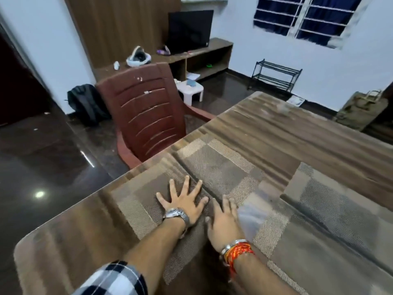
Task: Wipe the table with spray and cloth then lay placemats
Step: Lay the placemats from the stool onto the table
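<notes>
Dim indoor lighting; lamp glare on the glossy floor (39, 194); motion blur throughout; wide-angle distortion bends the edges; window (306, 18) dark.

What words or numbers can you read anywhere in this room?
None can be read.
Watch: dial too small and blurred to read.
TV: screen dark, no text showing.
Pale sheet on the floor: too blurred to read.

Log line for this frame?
phase: laying placemats | left hand: flat on brown woven placemat | right hand: flat on it | second brown placemat: alongside, untouched
</notes>
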